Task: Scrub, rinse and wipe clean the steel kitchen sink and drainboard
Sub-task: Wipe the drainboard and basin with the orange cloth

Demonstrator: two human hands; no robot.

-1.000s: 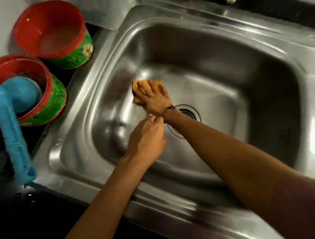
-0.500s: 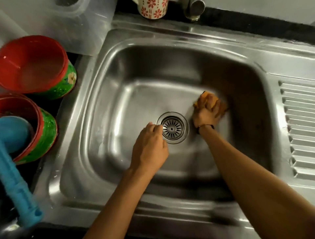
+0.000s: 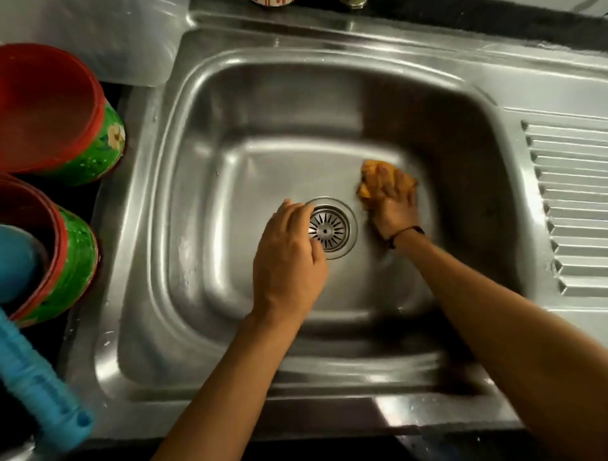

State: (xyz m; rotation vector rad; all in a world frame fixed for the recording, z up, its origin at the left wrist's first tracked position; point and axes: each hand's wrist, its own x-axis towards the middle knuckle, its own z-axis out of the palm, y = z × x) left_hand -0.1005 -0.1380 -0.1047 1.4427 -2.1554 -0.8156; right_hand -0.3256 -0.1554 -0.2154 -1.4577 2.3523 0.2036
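Observation:
The steel sink (image 3: 197, 230) fills the view, with its round drain strainer (image 3: 330, 230) in the middle of the basin floor. My right hand (image 3: 394, 207) grips an orange sponge (image 3: 367, 184) and presses it on the basin floor, just right of the strainer. My left hand (image 3: 289, 260) hovers or rests at the strainer's left edge, fingers loosely curled and holding nothing. The ribbed drainboard (image 3: 572, 204) lies to the right of the basin.
Two red bowls with green flowered outsides (image 3: 59, 112) (image 3: 69, 260) stand left of the sink. A blue plastic handle (image 3: 36, 378) crosses the lower one. A translucent plastic container (image 3: 108, 39) sits at the back left. A mug's base (image 3: 271, 2) shows behind the rim.
My right hand has carried the sponge from the left of the strainer across to its right. My left hand has stayed beside the strainer.

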